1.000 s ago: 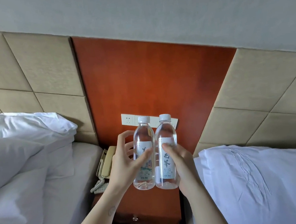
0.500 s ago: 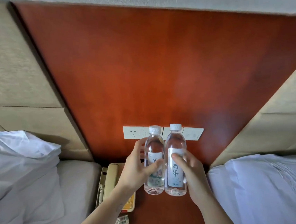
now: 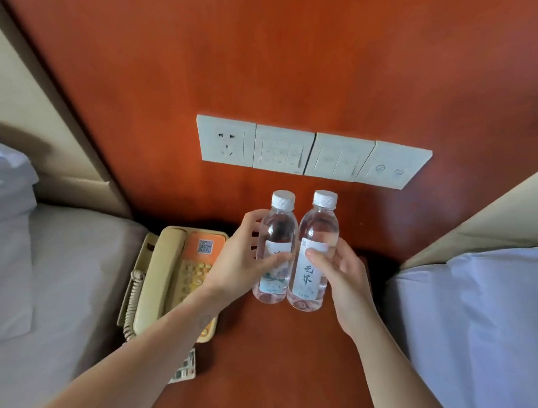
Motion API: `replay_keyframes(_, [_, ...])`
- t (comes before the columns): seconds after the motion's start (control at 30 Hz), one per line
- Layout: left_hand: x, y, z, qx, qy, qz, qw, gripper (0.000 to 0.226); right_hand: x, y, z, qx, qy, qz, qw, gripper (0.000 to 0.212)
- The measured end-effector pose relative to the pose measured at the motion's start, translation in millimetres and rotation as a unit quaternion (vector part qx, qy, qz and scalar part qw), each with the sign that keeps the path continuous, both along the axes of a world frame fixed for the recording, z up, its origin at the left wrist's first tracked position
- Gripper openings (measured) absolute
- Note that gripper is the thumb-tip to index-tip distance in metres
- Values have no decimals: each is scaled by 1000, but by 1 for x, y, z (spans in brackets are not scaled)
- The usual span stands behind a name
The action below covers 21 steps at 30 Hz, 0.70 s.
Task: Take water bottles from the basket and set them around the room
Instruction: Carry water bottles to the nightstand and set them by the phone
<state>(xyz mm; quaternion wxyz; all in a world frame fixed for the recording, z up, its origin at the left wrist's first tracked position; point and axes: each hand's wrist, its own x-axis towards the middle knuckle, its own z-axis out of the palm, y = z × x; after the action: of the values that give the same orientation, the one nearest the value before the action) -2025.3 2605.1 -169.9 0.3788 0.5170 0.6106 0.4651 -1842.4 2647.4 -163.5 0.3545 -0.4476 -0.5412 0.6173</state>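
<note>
Both bottles have come down since the earlier frames and now sit below the switch panel (image 3: 315, 151), low over the nightstand (image 3: 276, 361). At the left lies a bed (image 3: 54, 274), then the telephone (image 3: 169, 279) at the nightstand's left edge, with a small printed card (image 3: 184, 366) just in front of it. Your left hand (image 3: 240, 259) wraps its thumb and fingers round the left bottle (image 3: 276, 229) at label height. The right bottle (image 3: 317, 228) touches its neighbour, and your right hand (image 3: 344, 279) holds it with the thumb across the label and the fingers curled behind. Both stand roughly upright, leaning a little apart at the caps. Whether their bases are already on the wood, you cannot tell from here.

The risk lies in the release. Let go before a base sits flat and that bottle may tip into the other, knocking both over. Your left wrist is also close above the telephone, so pulling back carelessly could catch the handset. A second bed (image 3: 485, 314) lies to the right.
</note>
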Motion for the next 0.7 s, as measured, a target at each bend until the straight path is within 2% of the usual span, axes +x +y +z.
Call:
replay_keyframes(0.13, [0,2,-42,14,-7,16,1000,61,-2,6,-45,24,21,29,999,43])
replay_keyframes(0.3, [-6,9,-76,39,-6,3,999,62,-7,19,-92,75,45,63,994,43])
replay_keyframes(0.5, [-10,21,-101,61,8,8,998,63,-15,37,-121,128,35,69,989,47])
replay_keyframes(0.7, [-18,35,-108,93,86,28,992,63,-24,55,-141,138,19,81,987,49])
